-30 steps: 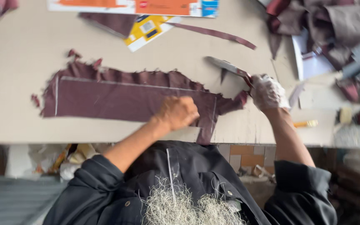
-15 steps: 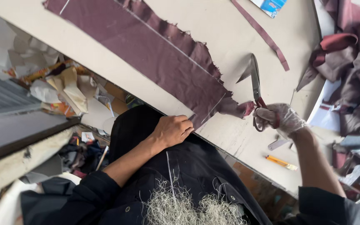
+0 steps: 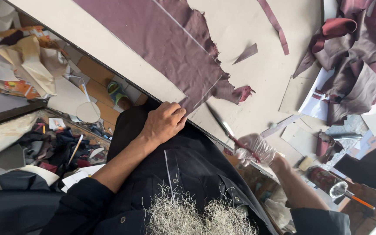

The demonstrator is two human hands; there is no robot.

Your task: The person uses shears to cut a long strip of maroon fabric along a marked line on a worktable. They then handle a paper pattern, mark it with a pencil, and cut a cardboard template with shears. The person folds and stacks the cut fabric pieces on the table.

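Note:
A long piece of maroon fabric (image 3: pixel 170 48) with frayed edges and a white chalk line lies on the beige table (image 3: pixel 249 26). My bare left hand (image 3: pixel 164 122) pinches the fabric's near corner at the table's edge. My right hand (image 3: pixel 257 150), in a thin clear glove, grips a pair of scissors (image 3: pixel 223 124) by the dark red handles. The blades point up toward the fabric's cut end and sit just short of it.
A small triangular offcut (image 3: pixel 246 53) and a narrow maroon strip (image 3: pixel 275 24) lie on the table. A heap of maroon fabric (image 3: pixel 353 56) and paper sheets (image 3: pixel 318 102) fill the right side. Scraps and paper litter the floor (image 3: pixel 27 74) at left.
The view has tilted further. My right hand has drawn the scissors back from the fabric's end toward the table edge. My left hand stays on the fabric's near corner.

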